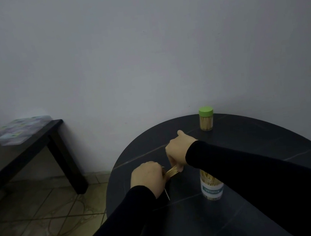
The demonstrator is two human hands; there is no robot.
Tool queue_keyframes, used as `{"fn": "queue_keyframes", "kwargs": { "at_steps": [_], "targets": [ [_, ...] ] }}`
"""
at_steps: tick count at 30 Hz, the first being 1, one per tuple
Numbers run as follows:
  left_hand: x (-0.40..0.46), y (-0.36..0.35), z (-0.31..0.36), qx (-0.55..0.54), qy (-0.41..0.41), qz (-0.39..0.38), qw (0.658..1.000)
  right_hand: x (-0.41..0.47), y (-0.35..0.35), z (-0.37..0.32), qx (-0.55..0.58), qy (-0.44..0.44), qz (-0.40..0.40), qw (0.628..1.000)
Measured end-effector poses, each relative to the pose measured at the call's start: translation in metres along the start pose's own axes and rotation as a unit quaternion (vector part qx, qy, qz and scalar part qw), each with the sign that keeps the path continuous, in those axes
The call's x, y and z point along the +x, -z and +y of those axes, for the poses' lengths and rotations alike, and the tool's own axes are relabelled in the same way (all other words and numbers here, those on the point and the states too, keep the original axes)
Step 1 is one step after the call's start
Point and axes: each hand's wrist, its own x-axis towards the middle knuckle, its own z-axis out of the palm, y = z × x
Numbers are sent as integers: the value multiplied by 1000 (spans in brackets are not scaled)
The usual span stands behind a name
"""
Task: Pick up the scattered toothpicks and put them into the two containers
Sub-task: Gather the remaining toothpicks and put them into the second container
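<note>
Two hands are in view, the left hand [146, 176] and the right hand [177, 150], each coming out of a black sleeve, so two sleeves. Two toothpick containers stand on the round dark counter [253, 144]: one capped container [206, 119] with a single green lid, and one open container [212, 184] with a label. One bundle of toothpicks [172, 171] is held between the hands; the number of sticks in it cannot be told. One loose toothpick [167, 195] shows below the left hand. One second dark counter [26, 146] stands at the left, carrying one flat pack [21, 130].
</note>
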Motion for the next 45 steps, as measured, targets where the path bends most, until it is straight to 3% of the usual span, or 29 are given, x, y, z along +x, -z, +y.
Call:
{"fn": "queue_keyframes", "kwargs": {
  "at_steps": [7, 17, 45],
  "targets": [
    [0, -3, 9, 30, -23, 46, 998, 1, -2, 5, -50, -23, 13, 998],
    [3, 0, 7, -16, 2, 33, 999, -2, -5, 15, -71, -45, 19, 996],
    [18, 7, 19, -63, 15, 30, 997, -30, -21, 50, 61, -92, 2, 994]
  ]
}}
